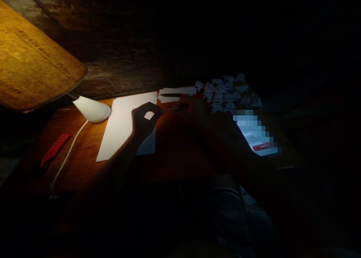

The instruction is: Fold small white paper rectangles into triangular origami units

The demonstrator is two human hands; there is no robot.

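My left hand point(143, 119) is pinched closed, thumb and forefinger forming a ring, above a stack of white paper sheets point(118, 126). Its fingertips meet one end of a small, thin, pale piece of paper point(170, 109), seen almost edge-on. At the other end, my right hand point(190, 108) closes its fingers on the same piece; this hand is mostly in shadow. Just behind the hands, a dark knife blade point(170, 95) lies across smaller cut papers point(179, 90). Right of these sits a pile of folded white paper pieces point(225, 92).
A lamp with a yellow-brown shade point(39, 62) and white base point(93, 110) stands at the left, its white cable point(69, 152) running to the front edge. Nearby lies a red power strip point(56, 149). A lit phone point(255, 135) rests on the wooden table point(175, 160).
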